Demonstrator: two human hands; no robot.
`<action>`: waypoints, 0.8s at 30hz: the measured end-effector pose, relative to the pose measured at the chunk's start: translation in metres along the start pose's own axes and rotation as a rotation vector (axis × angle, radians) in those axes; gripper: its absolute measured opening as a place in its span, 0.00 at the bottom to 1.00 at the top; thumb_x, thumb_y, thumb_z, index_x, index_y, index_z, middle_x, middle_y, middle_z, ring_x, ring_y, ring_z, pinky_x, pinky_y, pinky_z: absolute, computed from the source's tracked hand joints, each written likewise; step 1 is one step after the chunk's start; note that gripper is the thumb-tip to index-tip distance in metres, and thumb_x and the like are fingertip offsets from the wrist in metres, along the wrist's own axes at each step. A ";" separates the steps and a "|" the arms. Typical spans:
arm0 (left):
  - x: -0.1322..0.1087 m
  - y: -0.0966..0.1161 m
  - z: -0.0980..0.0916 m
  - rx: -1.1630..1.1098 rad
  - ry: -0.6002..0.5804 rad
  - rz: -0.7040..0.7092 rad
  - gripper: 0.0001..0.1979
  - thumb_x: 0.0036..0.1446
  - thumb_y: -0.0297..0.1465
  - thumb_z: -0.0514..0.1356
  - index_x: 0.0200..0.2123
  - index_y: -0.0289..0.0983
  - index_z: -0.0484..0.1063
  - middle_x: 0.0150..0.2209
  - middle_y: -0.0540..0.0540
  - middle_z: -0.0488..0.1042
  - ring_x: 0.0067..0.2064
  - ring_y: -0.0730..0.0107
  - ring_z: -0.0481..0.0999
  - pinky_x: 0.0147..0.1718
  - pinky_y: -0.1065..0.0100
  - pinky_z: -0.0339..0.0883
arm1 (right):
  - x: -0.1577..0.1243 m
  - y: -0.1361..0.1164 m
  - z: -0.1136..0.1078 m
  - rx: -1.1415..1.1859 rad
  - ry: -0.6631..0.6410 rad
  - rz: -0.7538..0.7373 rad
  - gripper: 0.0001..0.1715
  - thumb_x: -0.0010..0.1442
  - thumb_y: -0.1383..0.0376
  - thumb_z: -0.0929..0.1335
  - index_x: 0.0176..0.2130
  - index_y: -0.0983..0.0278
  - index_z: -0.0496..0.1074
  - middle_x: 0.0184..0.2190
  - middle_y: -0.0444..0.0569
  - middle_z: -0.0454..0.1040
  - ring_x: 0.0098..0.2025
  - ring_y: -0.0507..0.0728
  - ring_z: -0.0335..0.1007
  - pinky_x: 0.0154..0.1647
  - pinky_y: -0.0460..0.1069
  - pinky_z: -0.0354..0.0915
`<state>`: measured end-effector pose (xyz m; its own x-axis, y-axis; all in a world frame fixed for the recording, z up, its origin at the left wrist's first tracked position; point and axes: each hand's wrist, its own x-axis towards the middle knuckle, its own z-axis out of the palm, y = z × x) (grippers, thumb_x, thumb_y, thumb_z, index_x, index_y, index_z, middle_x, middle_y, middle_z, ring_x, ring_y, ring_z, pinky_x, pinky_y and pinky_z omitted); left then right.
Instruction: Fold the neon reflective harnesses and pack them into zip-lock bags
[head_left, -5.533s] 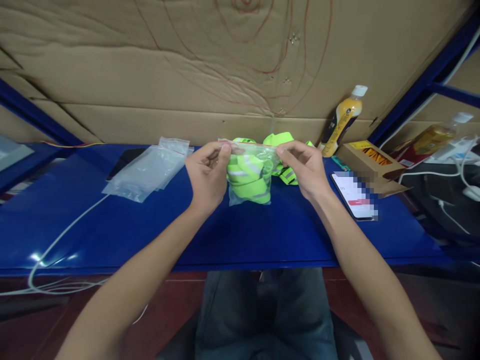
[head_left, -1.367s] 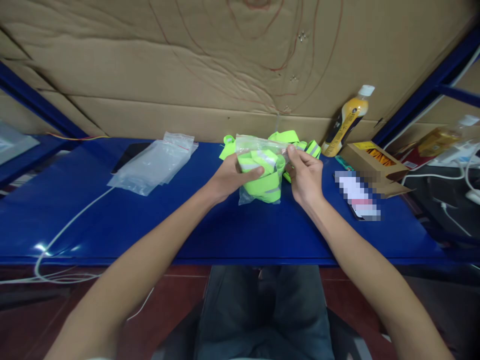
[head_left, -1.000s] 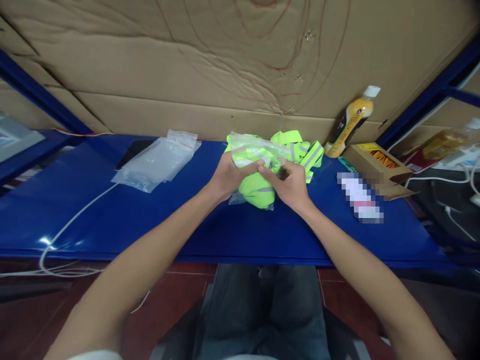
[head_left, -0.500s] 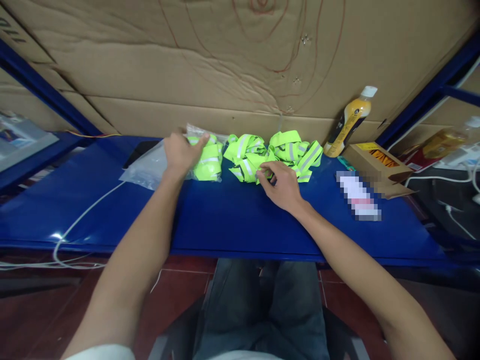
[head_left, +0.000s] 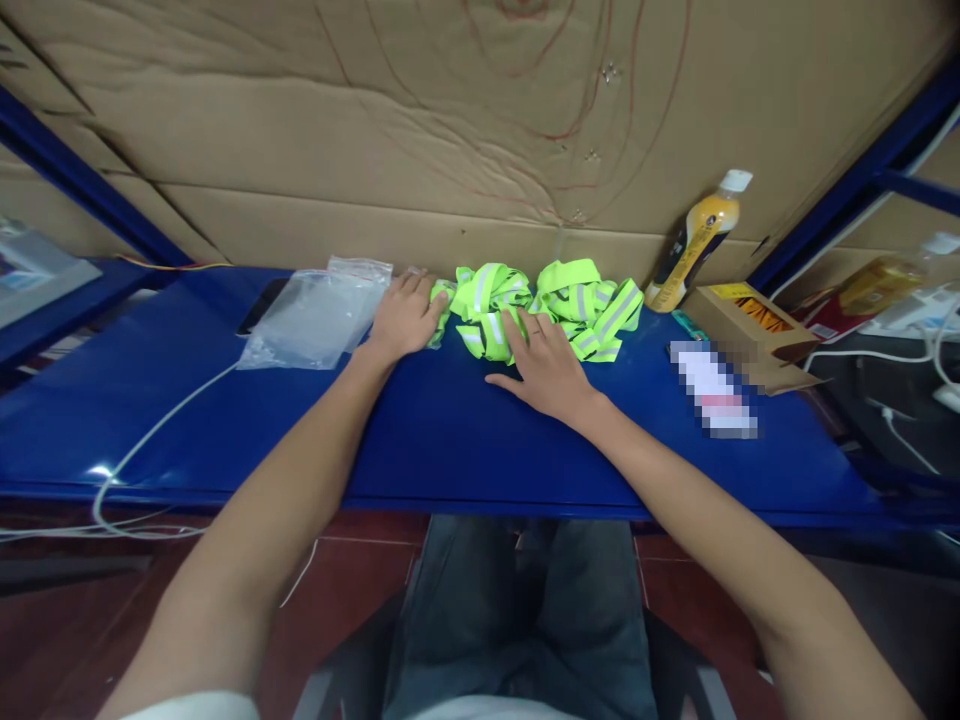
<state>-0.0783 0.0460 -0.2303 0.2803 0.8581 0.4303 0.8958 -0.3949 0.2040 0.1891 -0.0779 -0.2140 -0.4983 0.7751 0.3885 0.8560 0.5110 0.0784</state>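
My left hand lies over a neon-yellow reflective strap bundle in a clear bag, its fingers curled across the top and hiding most of it. Beside that hand, to the left, a clear zip bag rests flat. My right hand has its fingers spread, the fingertips touching the front of a loose heap of neon-yellow reflective straps with silver bands. A second heap of the same straps sits just behind and right of this hand.
A blue table runs across, backed by a cardboard panel. A dark phone lies partly under the zip bag. To the right are a juice bottle, an open cardboard box and a blurred-out item. A white cable crosses at left.
My left hand has moved right along with the bagged bundle, uncovering the zip bag and the phone. My right hand's fingers have gone from curled to spread against the straps.
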 end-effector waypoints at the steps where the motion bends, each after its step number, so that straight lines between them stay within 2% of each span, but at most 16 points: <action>1: 0.000 0.000 0.001 -0.027 0.011 0.004 0.36 0.76 0.45 0.41 0.71 0.25 0.68 0.74 0.25 0.66 0.78 0.41 0.60 0.77 0.42 0.50 | 0.003 -0.001 -0.001 -0.023 -0.019 0.007 0.57 0.71 0.41 0.69 0.78 0.78 0.55 0.71 0.78 0.64 0.73 0.81 0.60 0.73 0.70 0.61; 3: -0.001 0.002 0.003 -0.071 0.046 0.000 0.37 0.76 0.46 0.42 0.72 0.27 0.67 0.75 0.27 0.65 0.78 0.41 0.59 0.77 0.40 0.48 | 0.012 -0.003 -0.004 -0.064 -0.049 0.018 0.58 0.71 0.43 0.70 0.76 0.83 0.54 0.66 0.82 0.68 0.70 0.82 0.62 0.71 0.70 0.63; 6: -0.004 0.013 0.000 -0.097 0.130 -0.030 0.37 0.75 0.47 0.45 0.74 0.29 0.65 0.76 0.29 0.63 0.79 0.36 0.54 0.77 0.35 0.44 | 0.029 -0.001 -0.012 -0.066 -0.076 0.021 0.42 0.73 0.55 0.69 0.72 0.83 0.62 0.61 0.80 0.74 0.67 0.81 0.66 0.66 0.68 0.66; 8: -0.007 0.024 -0.007 -0.119 0.203 -0.037 0.36 0.75 0.48 0.47 0.75 0.32 0.65 0.76 0.30 0.63 0.80 0.35 0.52 0.77 0.32 0.40 | 0.044 0.009 -0.021 0.038 -0.081 0.070 0.29 0.73 0.59 0.66 0.64 0.76 0.71 0.54 0.73 0.79 0.60 0.77 0.73 0.61 0.66 0.69; 10: -0.010 0.035 -0.017 -0.163 0.291 -0.009 0.34 0.75 0.49 0.49 0.73 0.33 0.67 0.74 0.30 0.66 0.80 0.36 0.52 0.78 0.33 0.39 | 0.060 0.027 -0.033 0.216 -0.064 0.178 0.19 0.73 0.60 0.63 0.52 0.69 0.77 0.44 0.63 0.83 0.48 0.70 0.78 0.54 0.61 0.72; 13: -0.012 0.057 -0.036 -0.275 0.448 0.085 0.32 0.76 0.52 0.49 0.70 0.38 0.70 0.70 0.33 0.71 0.78 0.41 0.57 0.78 0.39 0.47 | 0.080 0.060 -0.053 0.467 0.053 0.249 0.09 0.68 0.64 0.66 0.38 0.63 0.76 0.37 0.53 0.81 0.42 0.64 0.77 0.51 0.57 0.73; 16: -0.004 0.082 -0.055 -0.429 0.537 0.162 0.29 0.77 0.54 0.50 0.68 0.44 0.71 0.68 0.37 0.74 0.75 0.45 0.65 0.75 0.43 0.55 | 0.093 0.087 -0.071 0.684 0.207 0.287 0.07 0.66 0.64 0.69 0.35 0.62 0.74 0.35 0.49 0.80 0.43 0.61 0.77 0.50 0.56 0.75; 18: 0.013 0.098 -0.063 -0.548 0.495 0.206 0.32 0.74 0.57 0.56 0.68 0.44 0.69 0.68 0.36 0.74 0.71 0.45 0.71 0.73 0.42 0.61 | 0.100 0.097 -0.081 0.804 0.285 0.310 0.09 0.68 0.59 0.71 0.37 0.62 0.75 0.36 0.48 0.81 0.43 0.61 0.79 0.48 0.57 0.77; 21: 0.051 0.118 -0.069 -0.839 0.319 0.227 0.39 0.66 0.62 0.63 0.67 0.41 0.69 0.65 0.34 0.76 0.66 0.43 0.78 0.67 0.40 0.71 | 0.109 0.101 -0.094 0.940 0.401 0.314 0.19 0.68 0.47 0.72 0.40 0.60 0.78 0.40 0.49 0.83 0.45 0.62 0.82 0.48 0.58 0.79; 24: 0.084 0.130 -0.073 -1.100 0.130 0.203 0.30 0.69 0.58 0.64 0.57 0.39 0.75 0.53 0.38 0.81 0.62 0.40 0.81 0.61 0.38 0.78 | 0.112 0.100 -0.107 1.028 0.439 0.287 0.26 0.65 0.39 0.73 0.39 0.57 0.78 0.42 0.51 0.84 0.47 0.63 0.83 0.46 0.56 0.80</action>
<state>0.0361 0.0429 -0.1031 0.2907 0.7299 0.6186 0.0288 -0.6529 0.7569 0.2336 0.0200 -0.0650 -0.0399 0.8191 0.5723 0.3130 0.5542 -0.7713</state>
